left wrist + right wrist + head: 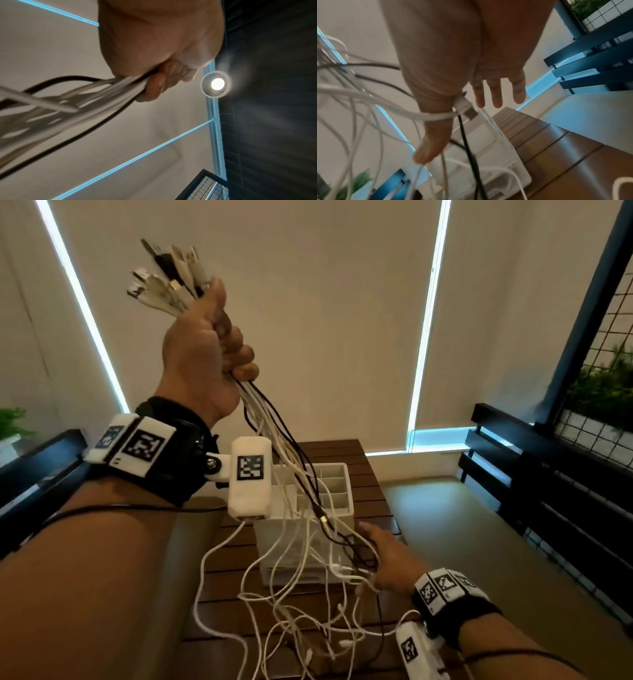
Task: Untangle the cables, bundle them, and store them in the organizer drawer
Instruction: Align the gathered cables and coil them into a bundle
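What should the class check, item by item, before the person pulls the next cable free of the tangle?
1. Left hand has a firm grip on the cables just below the plugs: ok.
2. Right hand free to pull: ok, fingers straight among the strands.
3. Cables separated: not ok, the lower ends cross in loops.
4. Organizer within reach on the table: ok.
5. Organizer clear of cables: not ok, strands hang across it.
6. Drawer open: cannot tell.

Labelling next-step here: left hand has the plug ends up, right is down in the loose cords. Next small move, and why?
Probably comb the open right hand down through the cables: the left hand grips the plugs, but the tails are crossed over the table.
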{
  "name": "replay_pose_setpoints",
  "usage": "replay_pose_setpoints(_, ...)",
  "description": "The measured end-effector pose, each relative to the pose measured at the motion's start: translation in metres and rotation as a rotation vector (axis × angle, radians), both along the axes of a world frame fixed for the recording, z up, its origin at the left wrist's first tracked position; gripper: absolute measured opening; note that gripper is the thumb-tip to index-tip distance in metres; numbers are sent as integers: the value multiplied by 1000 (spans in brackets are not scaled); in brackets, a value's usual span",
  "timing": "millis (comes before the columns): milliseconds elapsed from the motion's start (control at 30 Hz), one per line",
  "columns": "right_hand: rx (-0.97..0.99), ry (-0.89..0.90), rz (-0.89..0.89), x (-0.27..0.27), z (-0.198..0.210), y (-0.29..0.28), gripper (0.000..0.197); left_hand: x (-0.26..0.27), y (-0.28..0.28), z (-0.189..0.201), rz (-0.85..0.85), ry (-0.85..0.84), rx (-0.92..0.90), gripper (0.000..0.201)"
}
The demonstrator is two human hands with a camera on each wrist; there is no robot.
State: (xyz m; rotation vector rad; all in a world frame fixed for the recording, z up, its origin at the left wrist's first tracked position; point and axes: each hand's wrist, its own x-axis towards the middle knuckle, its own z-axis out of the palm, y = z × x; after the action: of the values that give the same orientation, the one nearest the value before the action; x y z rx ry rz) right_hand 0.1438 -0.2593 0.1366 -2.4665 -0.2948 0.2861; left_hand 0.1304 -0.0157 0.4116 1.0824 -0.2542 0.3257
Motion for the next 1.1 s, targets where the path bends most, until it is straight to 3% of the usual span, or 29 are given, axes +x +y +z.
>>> replay_pose_setpoints(67, 117, -101, -83, 1, 9, 0, 100, 3, -5, -4, -1, 13, -5, 52)
replay_pose_setpoints(133, 191, -204, -168, 3, 13, -1, 67, 5, -7, -5, 14, 9, -18, 52)
replay_pose_setpoints(200, 29, -178, -146, 2, 0, -3, 27, 5, -5, -3, 37, -11, -39, 50)
replay_pose_setpoints(233, -81, -135, -122, 1, -11, -7, 20, 5, -3, -1, 42, -23, -57, 50)
replay_pose_setpoints(300, -158, -36, -151, 1, -38, -16, 28, 5, 3, 2, 49, -35, -87, 50)
replay_pose_setpoints(367, -93, 36, -224, 3, -56, -23, 29, 5, 5, -1, 59, -22, -75, 51)
replay_pose_setpoints(433, -73, 119, -289, 9, -60, -20, 27, 6, 1, -6, 50, 1, -54, 52)
replay_pose_setpoints(467, -61, 157, -321, 12, -58, -14, 37, 6, -2, -9, 39, 13, -45, 52)
replay_pose_setpoints(533, 34, 86, -407, 13, -34, 0, 55, 7, -7, -13, 9, 29, -26, 53)
replay_pose_setpoints(600, 329, -119, -424, 5, 10, 17, 65, 7, -11, -17, -30, 34, 3, 53)
replay_pose_setpoints(667, 595, -323, -246, -13, 64, 39, 84, 7, -17, -23, -75, 37, 37, 53)
replay_pose_setpoints(767, 753, -371, 45, -21, 117, 73, 108, 4, -32, -34, -173, 70, 71, 53)
replay_pose_setpoints(800, 745, -378, 87, -19, 126, 84, 103, 3, -37, -37, -209, 86, 70, 53)
replay_pose_setpoints(900, 818, -383, 122, -3, 129, 110, 29, -1, -43, -45, -263, 107, 82, 53)
replay_pose_setpoints(933, 845, -330, 139, 0, 123, 113, 15, -2, -41, -45, -265, 105, 91, 53)
replay_pose_setpoints(1000, 744, -239, 191, -3, 107, 109, 9, -3, -28, -43, -258, 100, 83, 54)
replay_pose_setpoints(1100, 588, -155, 206, -9, 79, 93, 18, -2, -5, -39, -253, 84, 45, 55)
